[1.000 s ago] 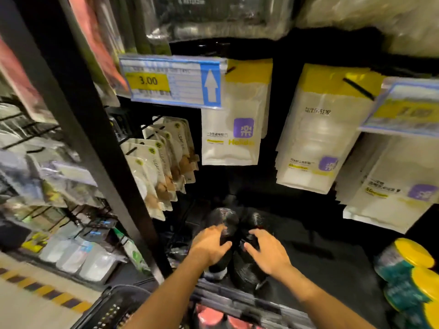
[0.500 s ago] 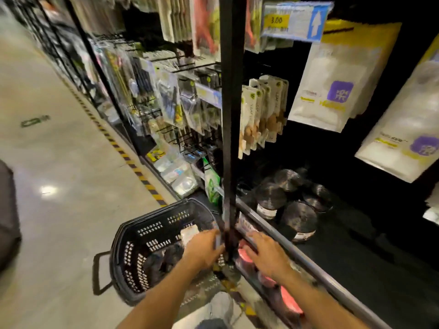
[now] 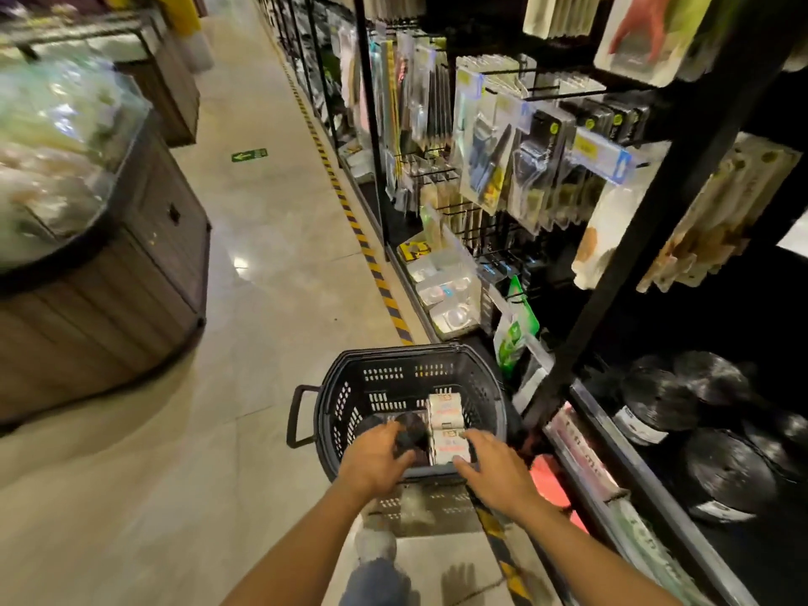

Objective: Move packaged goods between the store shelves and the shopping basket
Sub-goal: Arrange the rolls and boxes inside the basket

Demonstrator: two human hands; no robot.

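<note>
over basket (image 3: 395, 374), left hand (image 3: 375, 456), right hand (image 3: 496, 468); white pack (image 3: 444, 412) print blurred

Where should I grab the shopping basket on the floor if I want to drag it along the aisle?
Grip the handle, the dark loop sticking out from the left wall of the basket. Come at it from the left, over the open floor, and curl your fingers through the gap. The shelf crowds the right side.
</note>
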